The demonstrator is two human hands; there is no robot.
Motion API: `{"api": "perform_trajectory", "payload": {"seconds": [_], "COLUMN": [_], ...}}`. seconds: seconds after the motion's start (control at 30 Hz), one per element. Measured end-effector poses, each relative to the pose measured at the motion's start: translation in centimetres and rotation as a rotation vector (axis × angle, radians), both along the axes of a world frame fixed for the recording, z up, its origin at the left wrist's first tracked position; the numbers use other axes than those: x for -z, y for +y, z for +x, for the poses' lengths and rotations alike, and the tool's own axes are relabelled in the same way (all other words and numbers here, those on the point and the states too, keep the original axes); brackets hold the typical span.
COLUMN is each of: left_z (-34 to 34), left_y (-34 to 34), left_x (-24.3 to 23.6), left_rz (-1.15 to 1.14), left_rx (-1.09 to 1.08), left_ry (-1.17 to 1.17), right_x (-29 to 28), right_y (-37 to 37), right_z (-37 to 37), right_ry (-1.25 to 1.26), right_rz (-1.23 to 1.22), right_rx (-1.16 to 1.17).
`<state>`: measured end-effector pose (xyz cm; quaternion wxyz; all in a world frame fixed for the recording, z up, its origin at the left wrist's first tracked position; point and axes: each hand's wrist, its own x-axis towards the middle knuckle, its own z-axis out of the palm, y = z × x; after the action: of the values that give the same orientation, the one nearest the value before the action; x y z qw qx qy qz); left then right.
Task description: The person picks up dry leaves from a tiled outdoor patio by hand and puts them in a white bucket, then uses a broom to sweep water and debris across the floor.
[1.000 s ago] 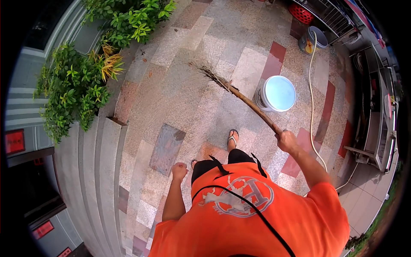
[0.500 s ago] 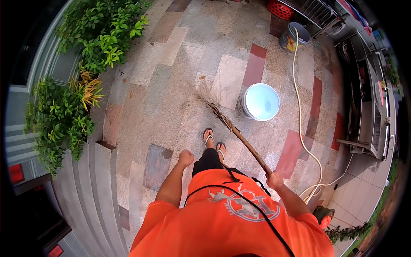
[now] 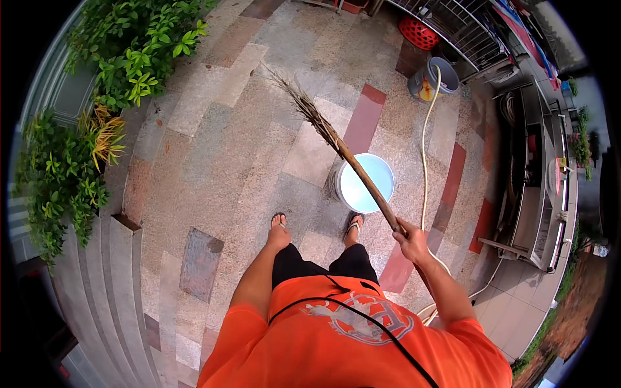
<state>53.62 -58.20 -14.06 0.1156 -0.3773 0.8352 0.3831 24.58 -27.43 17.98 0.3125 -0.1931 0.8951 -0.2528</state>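
Observation:
My right hand (image 3: 411, 243) is wrapped round the wooden handle of a twig broom (image 3: 323, 129). The broom slants up and left, its frayed bristles raised toward the upper middle of the view. Part of its handle crosses in front of a white bucket (image 3: 336, 184) with a pale blue inside, which stands on the paving just ahead of my feet. My left hand (image 3: 279, 237) hangs low over my left foot, fingers curled in, with nothing seen in them.
Stone paving (image 3: 252, 161) spreads around me. A cream hose (image 3: 425, 149) runs from a grey bucket (image 3: 442, 79) down the right side. Bushes (image 3: 139, 58) and steps (image 3: 123, 278) line the left. A red basket (image 3: 418, 33) and a metal cabinet (image 3: 533, 194) stand on the right.
The broom's bristle end has swung up and away, and its handle now passes over the white bucket. My feet have moved apart, and the bucket appears nearer.

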Motion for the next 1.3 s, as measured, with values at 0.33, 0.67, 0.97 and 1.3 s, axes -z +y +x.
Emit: {"api": "perform_trajectory", "payload": {"seconds": [0.33,0.67,0.97,1.3], "left_z": [-16.7,-30.3,-29.5,-20.2], "left_y": [15.5,27.8,25.2,11.0], "left_x": [8.3,17.8,17.1,18.2], "left_rz": [0.865,1.074,0.871,0.653], "left_rx": [-0.845,-1.484,-1.332,-0.748], "left_ry": [-0.150,0.114,0.149,-0.078], "right_x": [5.3,8.1,8.9,6.5], "right_y": [16.2,21.4,19.3,13.3], "right_z": [-12.8,-16.8,-14.9,-8.5], "right_ry": [-0.073,-0.251,-0.223,-0.178], "right_rz": [0.042,0.158,0.124,0.172], "right_rx": [0.190,0.347,0.342,0.335]}}
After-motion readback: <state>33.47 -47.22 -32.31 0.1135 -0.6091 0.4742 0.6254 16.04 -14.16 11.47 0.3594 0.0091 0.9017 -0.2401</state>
